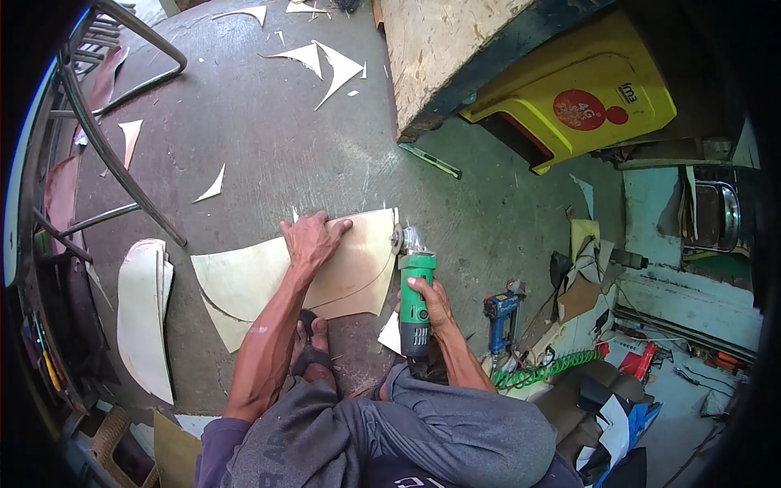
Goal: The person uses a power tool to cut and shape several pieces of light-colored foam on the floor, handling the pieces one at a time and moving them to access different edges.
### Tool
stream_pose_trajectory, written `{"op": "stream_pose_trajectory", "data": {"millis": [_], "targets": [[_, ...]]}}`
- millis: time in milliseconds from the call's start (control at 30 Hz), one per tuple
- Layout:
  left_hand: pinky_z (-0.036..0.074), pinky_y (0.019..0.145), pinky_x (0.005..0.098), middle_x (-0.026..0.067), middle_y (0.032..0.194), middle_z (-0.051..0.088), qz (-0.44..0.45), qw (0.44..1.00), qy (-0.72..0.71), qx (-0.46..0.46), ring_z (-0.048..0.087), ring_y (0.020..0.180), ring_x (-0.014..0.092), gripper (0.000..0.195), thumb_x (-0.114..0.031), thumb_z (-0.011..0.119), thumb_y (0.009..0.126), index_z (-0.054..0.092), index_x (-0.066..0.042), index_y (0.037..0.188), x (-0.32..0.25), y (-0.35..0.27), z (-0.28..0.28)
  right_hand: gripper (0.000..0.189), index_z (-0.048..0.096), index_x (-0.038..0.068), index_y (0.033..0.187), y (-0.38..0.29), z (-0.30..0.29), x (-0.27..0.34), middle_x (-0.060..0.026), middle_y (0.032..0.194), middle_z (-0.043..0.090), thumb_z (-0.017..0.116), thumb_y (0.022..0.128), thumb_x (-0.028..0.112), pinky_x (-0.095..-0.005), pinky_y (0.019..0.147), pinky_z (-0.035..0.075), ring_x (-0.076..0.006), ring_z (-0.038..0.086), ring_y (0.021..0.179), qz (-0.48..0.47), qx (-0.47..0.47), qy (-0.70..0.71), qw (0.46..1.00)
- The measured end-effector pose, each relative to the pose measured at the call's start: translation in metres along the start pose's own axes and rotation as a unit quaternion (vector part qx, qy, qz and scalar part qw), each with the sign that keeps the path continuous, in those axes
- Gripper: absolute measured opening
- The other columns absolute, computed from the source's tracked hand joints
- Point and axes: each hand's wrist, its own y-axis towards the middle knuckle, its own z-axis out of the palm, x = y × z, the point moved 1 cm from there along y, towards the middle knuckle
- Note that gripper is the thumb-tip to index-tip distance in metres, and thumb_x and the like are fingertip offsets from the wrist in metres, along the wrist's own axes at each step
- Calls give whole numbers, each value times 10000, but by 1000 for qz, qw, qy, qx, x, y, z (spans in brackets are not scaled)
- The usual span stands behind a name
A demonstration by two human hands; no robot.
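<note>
My right hand (431, 300) is wrapped around the green and black body of an angle grinder (418, 308). The grinder's disc meets the right edge of a thin, pale sheet (354, 259) lying on the floor. Curved lines are drawn on this sheet, near its lower right and lower left. My left hand (312, 239) rests on the sheet's upper middle, pressing it down with fingers spread and gripping nothing. One sandaled foot (312, 351) is at the sheet's lower edge. A stack of cut, curved pale panels (143, 320) lies to the left.
Pointed offcuts (338, 67) litter the floor. A metal-framed chair (104, 131) stands at left. A cutter knife (430, 160) lies beside a worn bench corner (439, 61), near a yellow plastic piece (586, 97). At right are a blue pneumatic stapler (502, 317) and green coiled hose (549, 370).
</note>
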Motion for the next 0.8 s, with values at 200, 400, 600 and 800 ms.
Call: {"op": "stream_pose_trajectory", "data": {"millis": [200, 400, 600, 800], "targets": [[298, 1000, 551, 168, 902, 729, 0, 1000, 1, 4, 679, 892, 343, 570, -610, 605, 897, 734, -55, 913, 1, 1, 1, 496, 554, 3, 1115, -4, 1, -8, -115, 823, 656, 690, 860, 406, -337, 569, 583, -210, 698, 650, 0, -6, 5, 1000], [301, 1004, 568, 164, 897, 730, 2, 1000, -2, -2, 681, 897, 345, 576, -616, 602, 897, 737, -56, 916, 2, 2, 4, 471, 563, 7, 1085, -10, 9, -13, -118, 820, 660, 687, 866, 406, -340, 565, 585, -215, 702, 648, 10, -28, 18, 999], [305, 999, 560, 164, 903, 729, 1, 1000, 4, -9, 680, 903, 344, 575, -611, 599, 898, 739, -53, 917, 4, 1, 5, 456, 563, 11, 1074, -11, 8, -25, -123, 819, 662, 678, 877, 406, -354, 566, 600, -221, 710, 651, 20, -20, 28, 999], [310, 1020, 559, 184, 902, 737, -5, 1000, 4, 13, 691, 908, 354, 575, -595, 611, 896, 748, -39, 947, 1, 0, 2, 409, 571, 17, 1045, -25, 20, -19, -115, 802, 650, 671, 887, 381, -364, 554, 597, -219, 705, 640, 2, -24, 67, 997]]}}
